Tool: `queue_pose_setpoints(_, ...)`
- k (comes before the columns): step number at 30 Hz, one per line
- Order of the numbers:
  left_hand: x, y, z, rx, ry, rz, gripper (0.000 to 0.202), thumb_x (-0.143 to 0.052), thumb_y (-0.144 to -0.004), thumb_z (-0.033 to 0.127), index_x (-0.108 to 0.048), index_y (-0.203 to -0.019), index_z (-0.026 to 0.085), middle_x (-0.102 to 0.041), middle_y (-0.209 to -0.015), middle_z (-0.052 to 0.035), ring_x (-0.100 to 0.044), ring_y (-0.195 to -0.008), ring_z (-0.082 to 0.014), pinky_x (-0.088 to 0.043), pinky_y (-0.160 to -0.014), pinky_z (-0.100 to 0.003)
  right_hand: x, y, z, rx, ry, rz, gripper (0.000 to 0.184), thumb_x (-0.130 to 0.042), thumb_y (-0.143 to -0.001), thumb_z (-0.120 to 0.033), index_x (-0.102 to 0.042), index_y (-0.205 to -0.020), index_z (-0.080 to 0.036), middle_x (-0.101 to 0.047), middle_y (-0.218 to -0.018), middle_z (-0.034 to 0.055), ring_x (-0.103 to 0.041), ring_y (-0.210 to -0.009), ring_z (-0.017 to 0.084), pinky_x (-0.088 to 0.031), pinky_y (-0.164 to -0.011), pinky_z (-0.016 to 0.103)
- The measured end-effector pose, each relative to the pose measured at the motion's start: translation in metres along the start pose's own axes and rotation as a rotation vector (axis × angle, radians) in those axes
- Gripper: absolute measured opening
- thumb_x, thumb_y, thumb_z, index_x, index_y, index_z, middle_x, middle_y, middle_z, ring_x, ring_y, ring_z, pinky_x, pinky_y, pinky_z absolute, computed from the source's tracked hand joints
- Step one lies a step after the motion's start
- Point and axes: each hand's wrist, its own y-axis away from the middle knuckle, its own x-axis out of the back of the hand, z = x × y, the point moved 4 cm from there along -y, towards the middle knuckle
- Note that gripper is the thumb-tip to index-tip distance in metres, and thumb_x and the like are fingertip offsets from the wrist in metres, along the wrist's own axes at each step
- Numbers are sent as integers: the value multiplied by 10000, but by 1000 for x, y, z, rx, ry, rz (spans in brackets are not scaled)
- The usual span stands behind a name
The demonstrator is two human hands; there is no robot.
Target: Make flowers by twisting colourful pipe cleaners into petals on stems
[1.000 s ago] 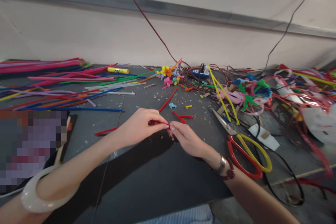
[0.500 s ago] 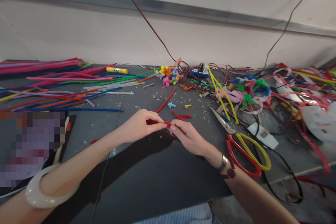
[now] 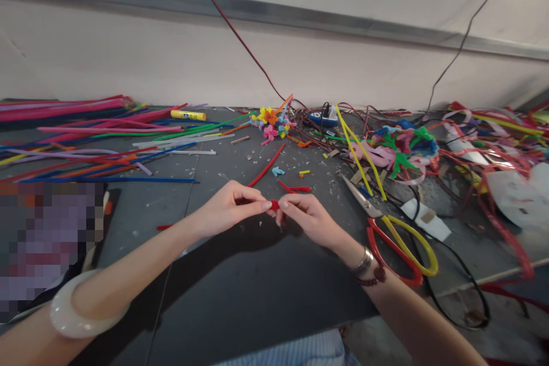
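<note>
My left hand (image 3: 229, 207) and my right hand (image 3: 307, 218) meet over the dark table (image 3: 240, 291), both pinched on a short red pipe cleaner piece (image 3: 274, 205) held between their fingertips. Most of the piece is hidden inside the fingers. A white bangle sits on my left forearm (image 3: 79, 311); a metal bracelet and a bead band sit on my right wrist. Loose red pipe cleaner pieces (image 3: 294, 187) lie just beyond my hands.
Scissors with red and yellow handles (image 3: 397, 237) lie right of my right hand. Long coloured pipe cleaners (image 3: 98, 143) spread at the left, small pipe cleaner flowers (image 3: 271, 120) at the back, a tangle of coloured craft pieces and wires (image 3: 429, 148) at the right. A yellow glue stick (image 3: 187, 115) lies far left.
Both hands have lifted slightly and drawn closer, working the red piece; less of it shows between the fingertips now. The view has shifted a little.
</note>
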Motion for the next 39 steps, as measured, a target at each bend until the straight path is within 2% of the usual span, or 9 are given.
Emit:
queue_pose_setpoints(3, 2, 0, -2, 87, 15, 112, 274, -533, -764, 349, -656, -676, 120, -410, -510, 35, -294, -464, -76, -198, -425, -209, 9, 0, -7, 178, 287, 219, 138, -524, -824, -255, -627, -882, -182, -644, -806, 37, -578, -767, 141, -465, -692, 265)
queue_pose_setpoints(5, 2, 1, -4, 136, 19, 144, 283, -537, -758, 363, -641, -650, 123, -359, -483, 47, -257, -444, -69, -162, -410, -210, 11, 3, -12, 353, 448, 303, 180, -576, -791, -203, -628, -962, -191, -661, -866, 51, -578, -812, 154, -476, -740, 291)
queue_pose_setpoints(8, -2, 1, -6, 173, 57, 127, 286, -527, -769, 370, -629, -651, 130, -330, -472, 54, -239, -432, -65, -140, -402, -212, 11, 7, -12, 505, 607, 323, 190, -548, -805, -148, -634, -972, -176, -671, -861, 60, -571, -806, 160, -488, -758, 318)
queue_pose_setpoints(12, -8, 2, -6, 211, 256, 52, 232, -530, -782, 324, -610, -663, 140, -366, -478, 57, -278, -429, -57, -172, -396, -190, 11, 9, -7, 524, 683, 321, 188, -521, -814, -134, -634, -963, -157, -667, -845, 72, -570, -785, 167, -502, -729, 334)
queue_pose_setpoints(19, -7, 4, -8, 290, 516, -105, 129, -625, -729, 256, -689, -769, 152, -626, -701, -23, -512, -584, -79, -404, -533, -180, 10, 7, -11, 354, 432, 337, 121, -528, -796, -136, -647, -792, -159, -653, -738, 50, -579, -708, 141, -483, -677, 280)
queue_pose_setpoints(22, -5, 2, -10, 306, 495, -53, 106, -677, -676, 219, -700, -758, 156, -655, -695, -24, -551, -608, -90, -444, -581, -193, 8, 5, -13, 220, 332, 293, 121, -538, -789, -170, -643, -731, -162, -643, -695, 40, -576, -656, 133, -463, -652, 259)
queue_pose_setpoints(27, -1, -2, -5, 163, 390, 101, 143, -709, -627, 195, -673, -761, 164, -657, -671, -4, -580, -618, -106, -465, -598, -210, 3, 4, -9, 23, 194, 208, 154, -553, -786, -237, -647, -687, -164, -639, -653, 27, -568, -604, 126, -434, -589, 235)
queue_pose_setpoints(32, 0, -3, -3, 115, 185, 129, 156, -682, -653, 265, -674, -761, 152, -669, -728, -26, -589, -677, -135, -460, -625, -226, -3, 2, 2, -135, -34, 114, 199, -561, -779, -285, -655, -675, -144, -640, -629, 18, -565, -590, 119, -430, -562, 218)
queue_pose_setpoints(39, 0, -4, -7, 130, 193, 143, 149, -645, -687, 276, -639, -750, 140, -619, -646, 0, -550, -610, -112, -425, -586, -223, -8, -1, 4, -192, -145, 10, 250, -502, -817, -295, -684, -757, -134, -654, -675, 25, -565, -599, 104, -447, -578, 217)
